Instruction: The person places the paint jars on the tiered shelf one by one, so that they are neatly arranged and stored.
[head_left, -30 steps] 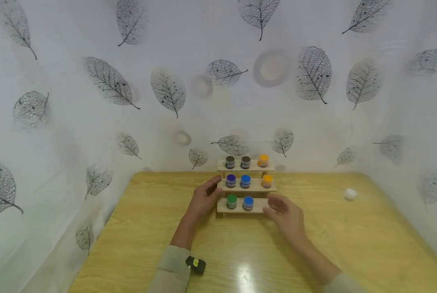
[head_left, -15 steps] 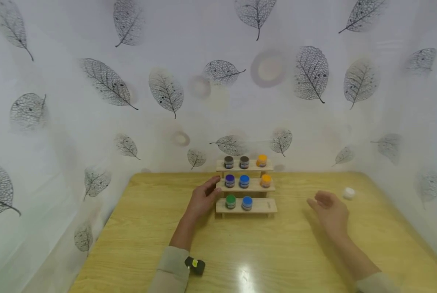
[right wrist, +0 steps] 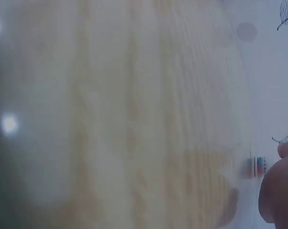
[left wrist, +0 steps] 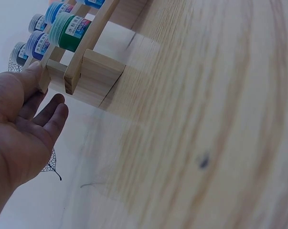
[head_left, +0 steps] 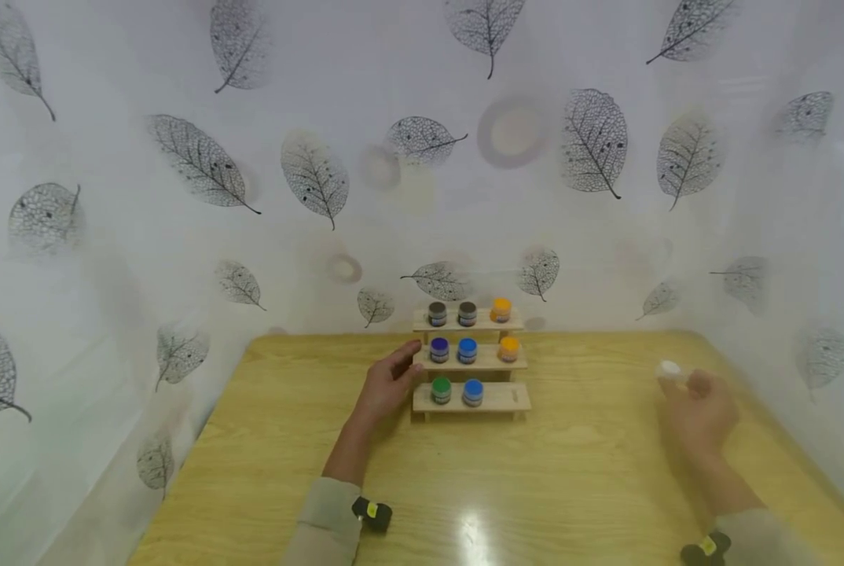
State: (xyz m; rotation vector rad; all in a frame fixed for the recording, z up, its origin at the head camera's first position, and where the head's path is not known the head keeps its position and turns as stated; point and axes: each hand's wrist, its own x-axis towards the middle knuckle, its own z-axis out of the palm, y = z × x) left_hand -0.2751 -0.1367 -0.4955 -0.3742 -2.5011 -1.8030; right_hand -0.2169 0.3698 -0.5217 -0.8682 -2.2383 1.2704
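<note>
A three-tier wooden rack (head_left: pixel 471 397) bears small paint jars: a green-capped jar (head_left: pixel 441 390) and a blue-capped jar (head_left: pixel 473 391) on the lowest step, more above. My left hand (head_left: pixel 385 385) holds the left end of its middle step. In the left wrist view my left hand's thumb (left wrist: pixel 31 71) touches that step's end, with other fingers loosely bent beside it. Far to the right, my right hand (head_left: pixel 701 413) is at a white-capped jar (head_left: pixel 669 369), thumb side nearest. In the right wrist view the labelled jar (right wrist: pixel 256 167) appears just beyond the fingers; contact is unclear.
The wooden table (head_left: pixel 577 472) meets a wall covering (head_left: pixel 408 204) printed with leaves, close behind the rack. An orange-capped jar (head_left: pixel 509 348) stands at the middle step's right end. The lowest step shows bare wood right of its blue-capped jar.
My right hand has moved from the rack's lower right side across the table to the white-capped jar. The left hand stays at the rack, and the view has shifted slightly.
</note>
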